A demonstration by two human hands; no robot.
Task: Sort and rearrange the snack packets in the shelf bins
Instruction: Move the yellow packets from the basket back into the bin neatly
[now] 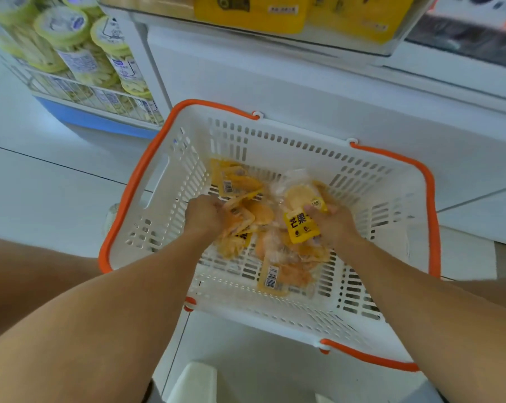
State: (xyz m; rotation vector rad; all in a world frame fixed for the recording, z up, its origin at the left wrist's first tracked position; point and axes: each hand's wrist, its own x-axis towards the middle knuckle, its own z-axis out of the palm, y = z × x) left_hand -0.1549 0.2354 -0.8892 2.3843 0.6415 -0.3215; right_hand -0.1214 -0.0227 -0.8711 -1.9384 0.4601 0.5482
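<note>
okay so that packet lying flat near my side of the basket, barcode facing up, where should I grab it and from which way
Probably by its near yellow edge, coming straight down from above. The barcode packet lies flat on the basket floor with that end free, while its far end tucks under the pile. The basket walls block a sideways approach. Both the left hand and right hand already grip other packets, so one must let go first.

Retail shop. Evidence: white shopping basket [187,181] with orange rim on tiled floor [42,175], wire rack of stacked lidded snack tubs [80,53], shelf bin [275,36] holding yellow packets [251,10], barcoded.
</note>
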